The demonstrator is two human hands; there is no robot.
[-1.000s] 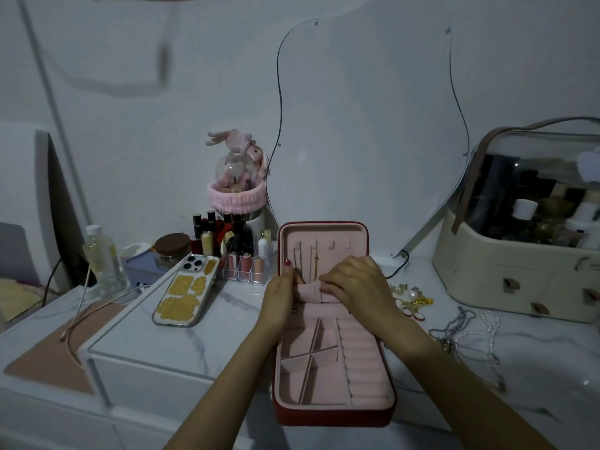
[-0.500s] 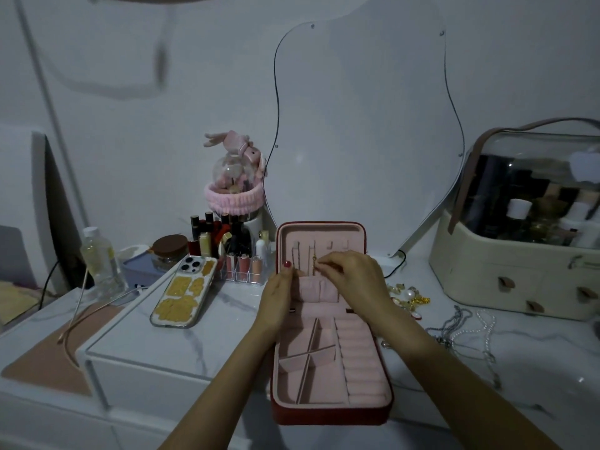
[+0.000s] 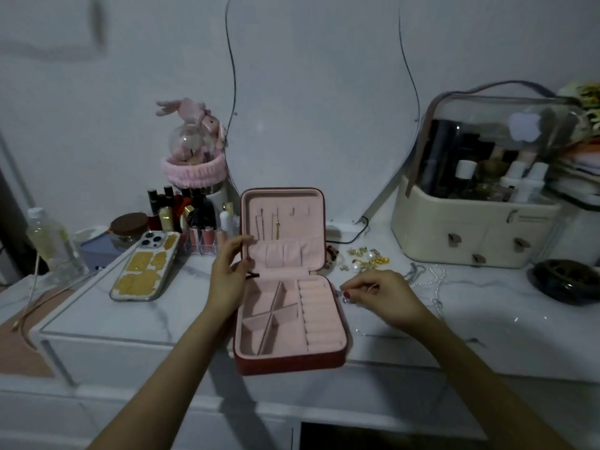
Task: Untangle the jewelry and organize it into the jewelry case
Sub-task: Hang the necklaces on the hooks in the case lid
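The jewelry case (image 3: 319, 350), red outside and pink inside, lies open on the white marble table, its lid standing upright. A gold chain (image 3: 278, 228) hangs on a hook in the lid. My left hand (image 3: 229, 276) pinches the lid's left edge near the hinge between thumb and fingers. My right hand (image 3: 381, 295) rests on the table just right of the case, its fingertips pinching a small silvery piece of jewelry (image 3: 346, 297). Gold and pearl earrings (image 3: 367, 256) lie behind that hand. Tangled silver and pearl necklaces (image 3: 430, 282) lie to its right.
A phone (image 3: 146, 266) lies face down left of the case, with lipsticks and bottles (image 3: 191, 219) behind it. A cream cosmetics box (image 3: 474, 232) stands at the back right, a dark dish (image 3: 568, 280) beside it. A mirror leans against the wall behind.
My right hand left the lid's pocket and moved down to the table right of the case, where it now pinches a small piece. My left hand stays at the lid's edge.
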